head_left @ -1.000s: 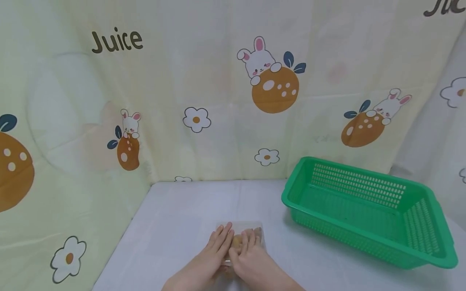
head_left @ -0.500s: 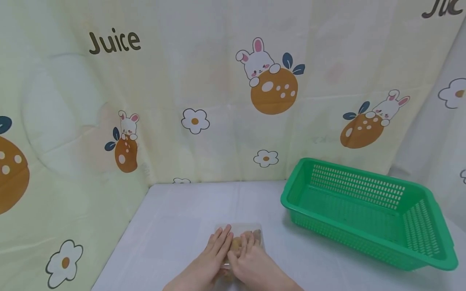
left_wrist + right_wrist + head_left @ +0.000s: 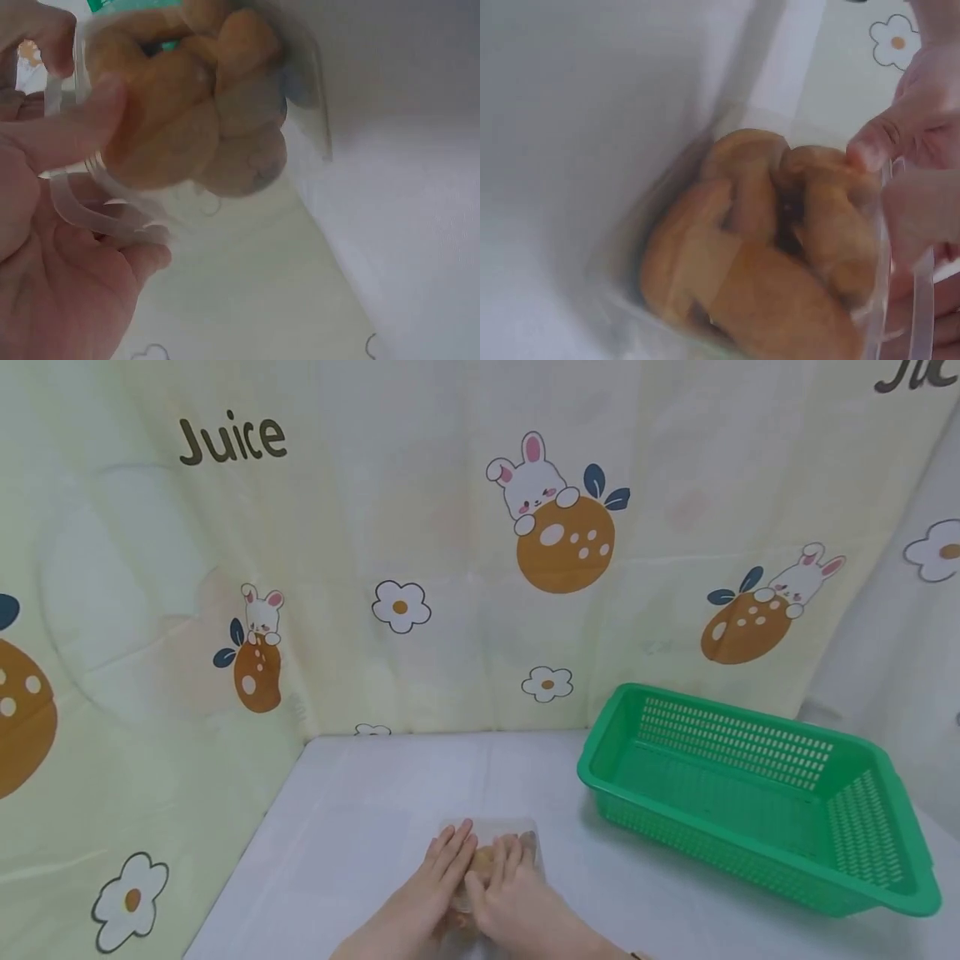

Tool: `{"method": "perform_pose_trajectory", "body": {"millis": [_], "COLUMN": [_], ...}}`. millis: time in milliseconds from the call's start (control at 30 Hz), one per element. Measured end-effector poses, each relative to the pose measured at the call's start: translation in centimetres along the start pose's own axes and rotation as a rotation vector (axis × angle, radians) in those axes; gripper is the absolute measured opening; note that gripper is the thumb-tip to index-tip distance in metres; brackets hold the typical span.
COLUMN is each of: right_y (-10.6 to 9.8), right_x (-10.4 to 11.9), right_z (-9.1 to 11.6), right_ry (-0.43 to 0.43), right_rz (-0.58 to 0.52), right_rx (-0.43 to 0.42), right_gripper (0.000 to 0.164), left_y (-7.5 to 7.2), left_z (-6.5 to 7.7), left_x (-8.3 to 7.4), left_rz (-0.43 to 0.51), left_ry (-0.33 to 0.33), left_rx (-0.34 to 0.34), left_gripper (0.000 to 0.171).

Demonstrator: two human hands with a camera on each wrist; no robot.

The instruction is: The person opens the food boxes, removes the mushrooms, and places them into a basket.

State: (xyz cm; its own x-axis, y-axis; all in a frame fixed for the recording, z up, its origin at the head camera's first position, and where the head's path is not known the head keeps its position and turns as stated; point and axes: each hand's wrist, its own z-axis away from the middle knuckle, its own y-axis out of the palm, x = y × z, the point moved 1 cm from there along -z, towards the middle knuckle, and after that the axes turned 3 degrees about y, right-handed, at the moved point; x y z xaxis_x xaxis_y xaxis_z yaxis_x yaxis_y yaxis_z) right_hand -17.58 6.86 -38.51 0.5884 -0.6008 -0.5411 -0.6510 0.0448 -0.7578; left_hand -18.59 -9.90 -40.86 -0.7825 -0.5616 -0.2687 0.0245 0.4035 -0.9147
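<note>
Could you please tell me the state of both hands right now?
Left hand: holding the clear container, thumb against its wall, fingers over the top.
Right hand: holding the same container, fingers over the top.

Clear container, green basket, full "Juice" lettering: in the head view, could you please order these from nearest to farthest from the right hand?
1. Clear container: right hand touches it.
2. Green basket: to the right.
3. Full "Juice" lettering: upper left.

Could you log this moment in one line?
Left hand: touching clear container | right hand: touching same container | contents: brown pieces | green basket: to the right
</note>
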Motion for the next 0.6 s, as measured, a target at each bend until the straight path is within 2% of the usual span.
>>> {"method": "perform_pose_trajectory", "body": {"millis": [100,200,300,400,433,500,567,600], "right_y": [-0.7,-0.8,-0.5,-0.1,0.1,0.6,1.3,1.6], "right_x": [-0.9,-2.1,-3.3,-4.5,-4.9,-5.5,-5.9,-6.1], "right_z": [0.1,0.4,0.5,0.3,0.1,-0.2,-0.4,-0.5], "right_ry": [0.039,0.098,0.157,0.235,0.270,0.349,0.419,0.445], "right_rz": [-0.153,-0.320,-0.449,-0.485,-0.478,-0.397,-0.321,-0.294], "right_rx": [0.079,0.001,-0.214,-0.467,-0.547,-0.681,-0.745,-0.746], "right_gripper": [0.043,0.040,0.023,0.013,0.015,0.026,0.031,0.033], "left_y": [-0.4,-0.6,-0.1,0.5,0.7,0.8,0.8,0.8], "left_z": [0.3,0.5,0.5,0.5,0.5,0.5,0.5,0.5], "left_x": [0.7,1.4,1.7,1.7,1.6,1.4,1.3,1.2], "left_rz": [0.126,0.233,0.282,0.304,0.319,0.342,0.365,0.363], "left_ry": [-0.028,-0.069,-0.127,-0.178,-0.202,-0.233,-0.263,-0.268], "left_rx": [-0.034,-0.150,-0.268,-0.334,-0.346,-0.374,-0.392,-0.397], "left_gripper": [0.084,0.083,0.084,0.091,0.093,0.096,0.098,0.097]}}
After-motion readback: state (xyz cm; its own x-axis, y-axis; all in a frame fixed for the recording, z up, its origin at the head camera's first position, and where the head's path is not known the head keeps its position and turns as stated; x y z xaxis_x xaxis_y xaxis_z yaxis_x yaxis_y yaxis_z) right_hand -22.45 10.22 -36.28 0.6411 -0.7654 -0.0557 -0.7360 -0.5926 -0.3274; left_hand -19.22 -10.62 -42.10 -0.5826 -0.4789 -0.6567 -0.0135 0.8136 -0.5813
